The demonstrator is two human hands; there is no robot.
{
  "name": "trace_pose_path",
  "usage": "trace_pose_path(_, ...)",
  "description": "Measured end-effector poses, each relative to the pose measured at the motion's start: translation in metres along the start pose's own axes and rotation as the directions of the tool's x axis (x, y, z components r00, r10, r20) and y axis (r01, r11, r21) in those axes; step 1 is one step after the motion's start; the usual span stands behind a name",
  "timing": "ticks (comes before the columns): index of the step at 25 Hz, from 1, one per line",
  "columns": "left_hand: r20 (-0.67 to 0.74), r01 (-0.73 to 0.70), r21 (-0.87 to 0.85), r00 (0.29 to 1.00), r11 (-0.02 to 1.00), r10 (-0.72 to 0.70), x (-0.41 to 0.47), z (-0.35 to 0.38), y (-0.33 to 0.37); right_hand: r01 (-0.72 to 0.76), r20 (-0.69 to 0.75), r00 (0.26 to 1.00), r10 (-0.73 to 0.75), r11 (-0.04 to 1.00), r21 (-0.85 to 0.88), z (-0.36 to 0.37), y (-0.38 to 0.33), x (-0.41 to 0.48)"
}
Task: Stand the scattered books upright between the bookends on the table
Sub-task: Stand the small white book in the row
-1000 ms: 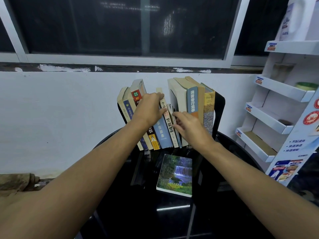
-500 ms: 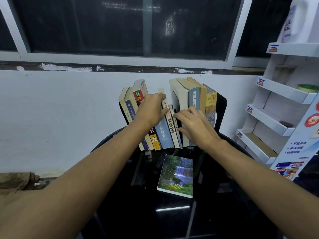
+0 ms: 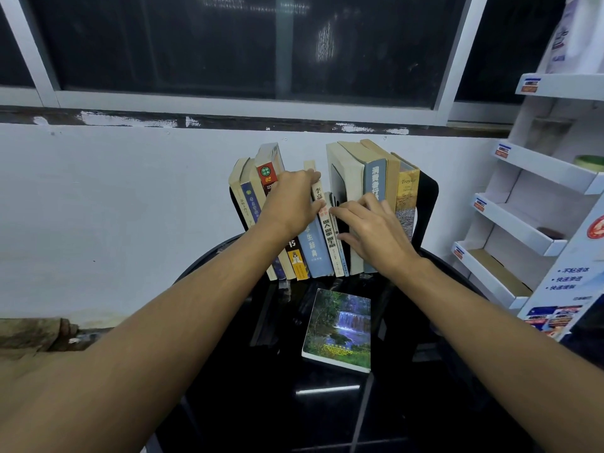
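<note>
- Books (image 3: pixel 376 178) stand in a row at the back of the table (image 3: pixel 248 403). The left group leans leftward and the right group is nearly upright against the right bookend (image 3: pixel 426 204).
- Between the two groups a gap opens at the top, with a few thin books low in it. It looks like the slot you are making for one more.
- Your left hand (image 3: pixel 287 204) lies across the spines of the leaning group, fingers stretched over them and pressing. It is not wrapped round any single book. My reading is that it holds that group back so it cannot fall into the gap.
- Your right hand (image 3: pixel 376 237) has its fingers spread and lightly bent, tips on the thin spines and the thick book beside them. It grips nothing, and it seems to brace the right group and steady the thin ones.
- One book with a waterfall cover (image 3: pixel 338 328) lies flat on the table just in front of the row, so the job is not finished.
- White cardboard shelves (image 3: pixel 539 178) stand to your right, apart from the table.
</note>
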State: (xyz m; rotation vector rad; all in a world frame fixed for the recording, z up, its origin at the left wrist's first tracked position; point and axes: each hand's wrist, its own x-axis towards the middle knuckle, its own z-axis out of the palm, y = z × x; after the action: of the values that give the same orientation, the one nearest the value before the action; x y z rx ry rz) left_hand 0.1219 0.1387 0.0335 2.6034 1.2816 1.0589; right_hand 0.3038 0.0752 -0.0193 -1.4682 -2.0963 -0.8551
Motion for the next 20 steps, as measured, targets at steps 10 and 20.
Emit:
trace_pose_path(10, 0.01, 0.009, 0.0, 1.0, 1.0, -0.009, 0.0, -0.002, 0.002, -0.043, 0.027, 0.999, 0.043, 0.999, 0.005, -0.001, -0.004, 0.0)
trace_pose_path(20, -0.128, -0.211, -0.112, 0.972, 0.971, 0.196, -0.035, -0.017, -0.003, -0.119, 0.08, 0.991, 0.11, 0.985, 0.124, -0.037, -0.011, -0.016)
